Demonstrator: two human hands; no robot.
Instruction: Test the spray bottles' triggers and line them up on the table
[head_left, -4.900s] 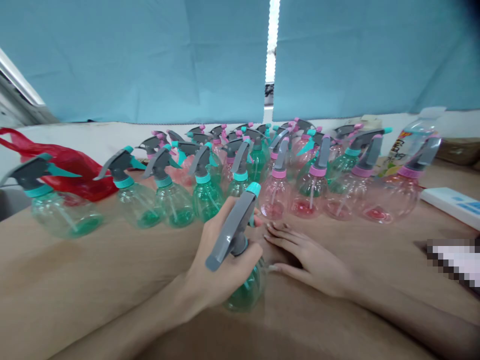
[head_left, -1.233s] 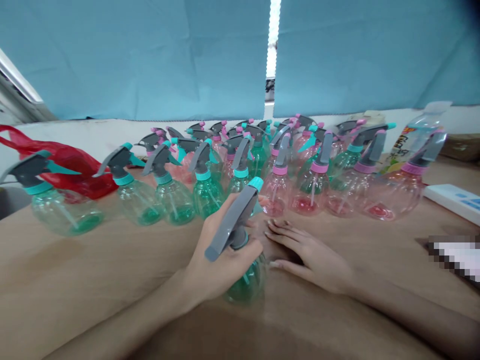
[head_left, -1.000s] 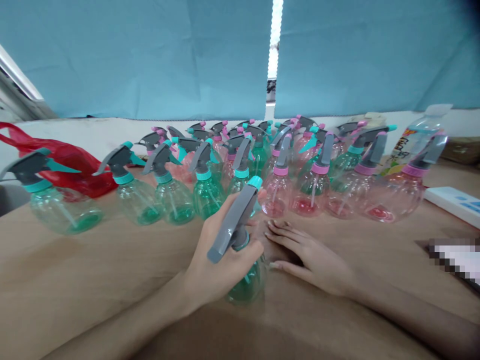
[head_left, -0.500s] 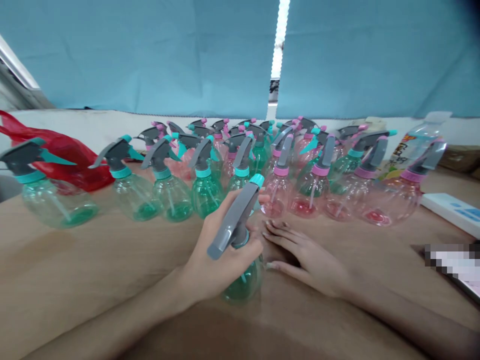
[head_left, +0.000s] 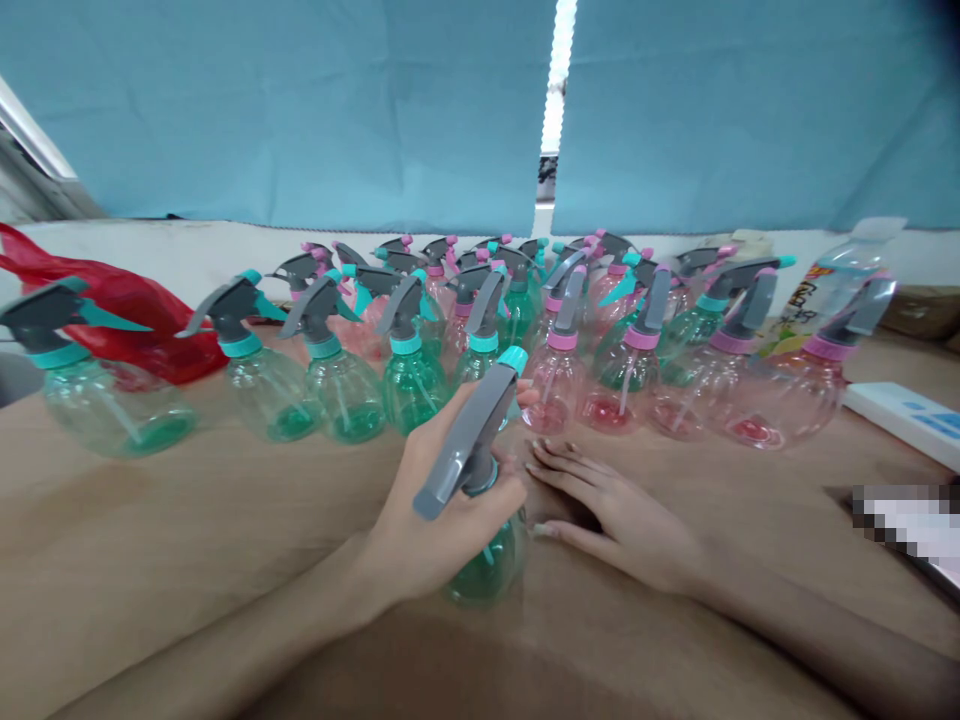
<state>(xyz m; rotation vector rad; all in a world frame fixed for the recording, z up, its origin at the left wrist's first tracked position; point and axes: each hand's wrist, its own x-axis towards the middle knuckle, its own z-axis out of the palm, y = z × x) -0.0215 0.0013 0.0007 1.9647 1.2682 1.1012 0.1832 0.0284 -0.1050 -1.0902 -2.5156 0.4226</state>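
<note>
A clear green spray bottle [head_left: 486, 572] with a grey trigger head and turquoise nozzle stands upright near me. My left hand [head_left: 431, 500] is wrapped round its neck, just below the spray head; part of the trigger is hidden by the fingers. To the right of that bottle, my right hand [head_left: 607, 510] rests on the table with fingers stretched out and holds nothing. Just beyond my hands stand a green spray bottle [head_left: 415, 385] and a pink spray bottle [head_left: 553, 390], part of a row of several.
Behind the front row, several more pink and green spray bottles crowd the wooden table [head_left: 225, 540]. A red plastic bag [head_left: 142, 310] lies at left. On the right are a labelled drink bottle [head_left: 817, 290], a white box [head_left: 904, 420] and a partly blurred phone-like object [head_left: 919, 540].
</note>
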